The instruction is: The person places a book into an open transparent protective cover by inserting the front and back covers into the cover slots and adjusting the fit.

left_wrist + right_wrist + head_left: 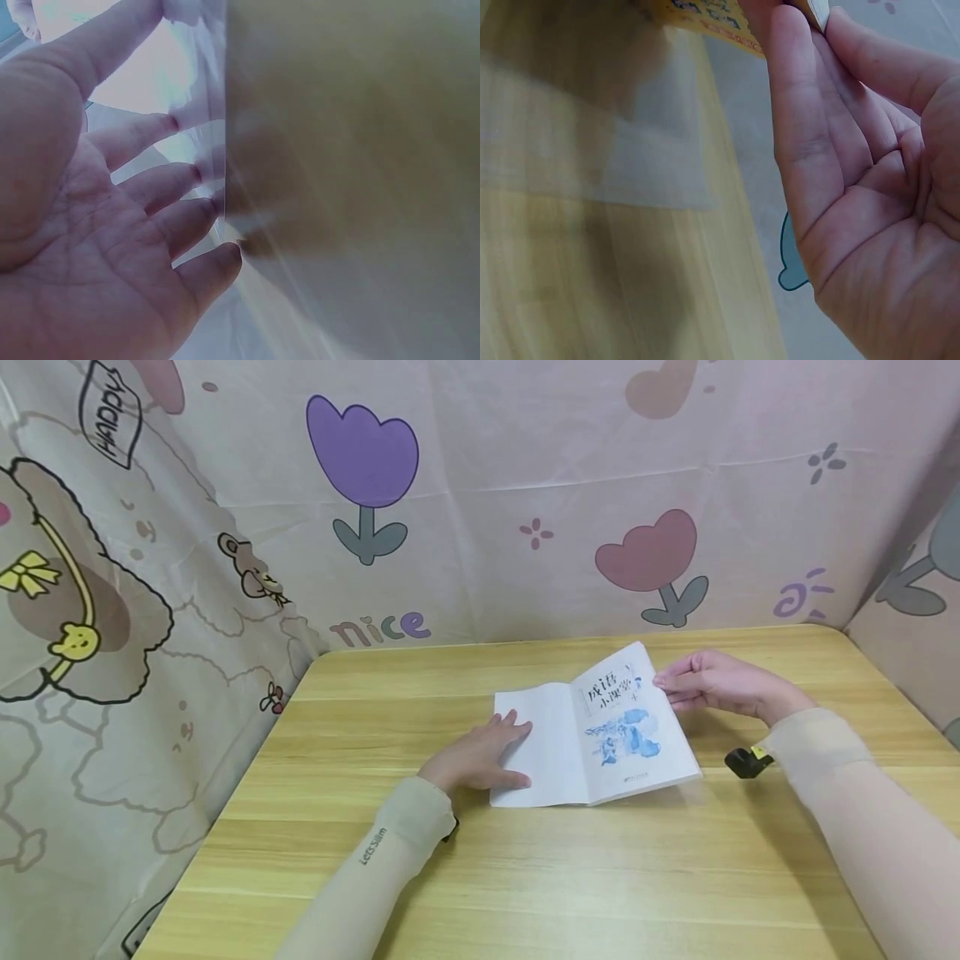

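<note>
A book (630, 735) lies opened to a title page with Chinese characters and a blue picture, its right part raised and tilted off the table. On its left is a blank white page (551, 752). My left hand (483, 753) rests on that page's outer edge, fingers spread. In the left wrist view its fingers (150, 139) are fairly straight beside a clear film. With thumb and fingers my right hand (720, 685) pinches the book's right edge. The right wrist view shows this grip at a corner of the pages (815, 11), with a yellow-orange printed cover (712, 19) beside it.
The wooden table (360, 718) reaches back to a patterned cloth (487, 493) with flowers and cartoon figures. A transparent sheet (660, 169) extends below the book's raised side. A small black device (746, 762) sits by the right wrist.
</note>
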Action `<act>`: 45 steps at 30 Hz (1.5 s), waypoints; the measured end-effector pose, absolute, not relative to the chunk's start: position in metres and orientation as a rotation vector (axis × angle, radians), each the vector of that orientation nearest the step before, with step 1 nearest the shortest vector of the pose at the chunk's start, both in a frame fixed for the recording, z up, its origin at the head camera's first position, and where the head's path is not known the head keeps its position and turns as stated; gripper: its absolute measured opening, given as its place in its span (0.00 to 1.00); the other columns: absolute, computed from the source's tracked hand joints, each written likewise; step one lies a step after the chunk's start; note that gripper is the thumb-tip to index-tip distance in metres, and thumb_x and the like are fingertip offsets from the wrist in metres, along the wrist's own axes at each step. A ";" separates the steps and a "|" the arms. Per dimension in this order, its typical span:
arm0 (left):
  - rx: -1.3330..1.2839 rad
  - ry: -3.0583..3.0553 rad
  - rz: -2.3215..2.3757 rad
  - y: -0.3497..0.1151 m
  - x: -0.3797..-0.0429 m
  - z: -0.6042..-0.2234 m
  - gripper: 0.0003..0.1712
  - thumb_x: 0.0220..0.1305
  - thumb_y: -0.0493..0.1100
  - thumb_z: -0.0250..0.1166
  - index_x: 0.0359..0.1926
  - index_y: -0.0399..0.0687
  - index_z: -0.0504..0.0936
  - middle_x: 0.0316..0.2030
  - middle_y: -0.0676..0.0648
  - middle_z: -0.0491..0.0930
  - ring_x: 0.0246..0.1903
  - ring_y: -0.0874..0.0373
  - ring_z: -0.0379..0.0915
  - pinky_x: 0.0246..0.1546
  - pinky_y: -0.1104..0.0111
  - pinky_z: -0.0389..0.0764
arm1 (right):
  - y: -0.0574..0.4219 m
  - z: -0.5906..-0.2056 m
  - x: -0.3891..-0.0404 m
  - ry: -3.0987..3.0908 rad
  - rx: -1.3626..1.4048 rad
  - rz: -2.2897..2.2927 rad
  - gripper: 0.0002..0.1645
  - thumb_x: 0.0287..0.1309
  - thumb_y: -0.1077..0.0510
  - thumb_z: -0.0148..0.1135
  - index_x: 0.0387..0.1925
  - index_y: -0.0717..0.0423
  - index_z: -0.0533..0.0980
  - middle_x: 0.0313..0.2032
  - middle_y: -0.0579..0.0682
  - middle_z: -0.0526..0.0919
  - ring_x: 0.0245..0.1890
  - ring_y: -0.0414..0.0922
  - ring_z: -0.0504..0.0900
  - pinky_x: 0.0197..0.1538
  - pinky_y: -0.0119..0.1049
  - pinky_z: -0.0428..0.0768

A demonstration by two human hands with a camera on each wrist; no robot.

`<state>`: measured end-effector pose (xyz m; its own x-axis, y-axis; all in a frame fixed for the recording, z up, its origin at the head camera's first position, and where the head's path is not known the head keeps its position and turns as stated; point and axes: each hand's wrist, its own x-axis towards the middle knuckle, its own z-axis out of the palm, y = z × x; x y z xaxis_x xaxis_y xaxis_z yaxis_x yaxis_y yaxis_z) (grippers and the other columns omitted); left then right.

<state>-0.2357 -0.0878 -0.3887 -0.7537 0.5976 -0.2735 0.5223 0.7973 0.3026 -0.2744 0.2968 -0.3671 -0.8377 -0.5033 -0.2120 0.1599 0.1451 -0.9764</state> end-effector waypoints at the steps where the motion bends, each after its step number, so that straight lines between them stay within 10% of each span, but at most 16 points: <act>1: 0.848 2.628 0.292 -0.087 -0.236 -0.388 0.50 0.59 0.63 0.64 0.76 0.54 0.52 0.74 0.45 0.40 0.71 0.46 0.34 0.67 0.53 0.44 | 0.296 -0.366 -0.274 1.934 -0.323 -1.743 0.09 0.66 0.64 0.56 0.42 0.65 0.81 0.42 0.62 0.84 0.42 0.55 0.83 0.47 0.45 0.79; 45: 0.824 2.659 0.339 -0.083 -0.239 -0.390 0.51 0.55 0.62 0.68 0.74 0.50 0.57 0.74 0.44 0.44 0.71 0.47 0.39 0.68 0.57 0.47 | 0.218 -0.322 -0.268 2.298 -0.210 -1.666 0.25 0.57 0.55 0.68 0.44 0.76 0.76 0.35 0.55 0.85 0.33 0.43 0.84 0.43 0.39 0.82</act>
<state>-0.2390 -0.0828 -0.3904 -0.7759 0.5815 -0.2445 0.5017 0.8038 0.3196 -0.2685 0.2185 -0.3216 -0.9460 -0.2870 -0.1506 0.0540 0.3187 -0.9463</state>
